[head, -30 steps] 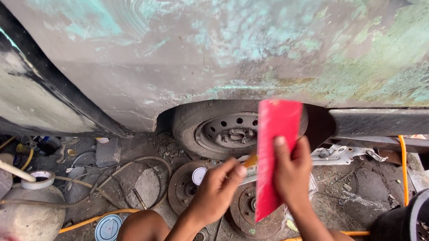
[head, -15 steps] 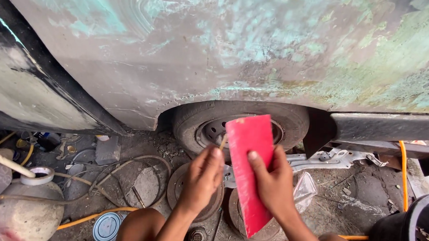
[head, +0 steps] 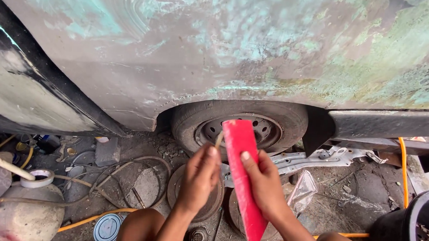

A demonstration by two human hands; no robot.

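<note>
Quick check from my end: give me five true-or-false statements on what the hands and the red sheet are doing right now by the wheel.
1. The right hand grips the red sheet. True.
2. The left hand rests on the tyre. False: it is raised beside the sheet, pinching a thin stick.
3. The wheel carries a shiny hubcap. False: a bare dark steel rim shows.
4. An orange hose lies on the ground at right. True.
5. The body panel is freshly painted. False: it is patchy and sanded.
</note>
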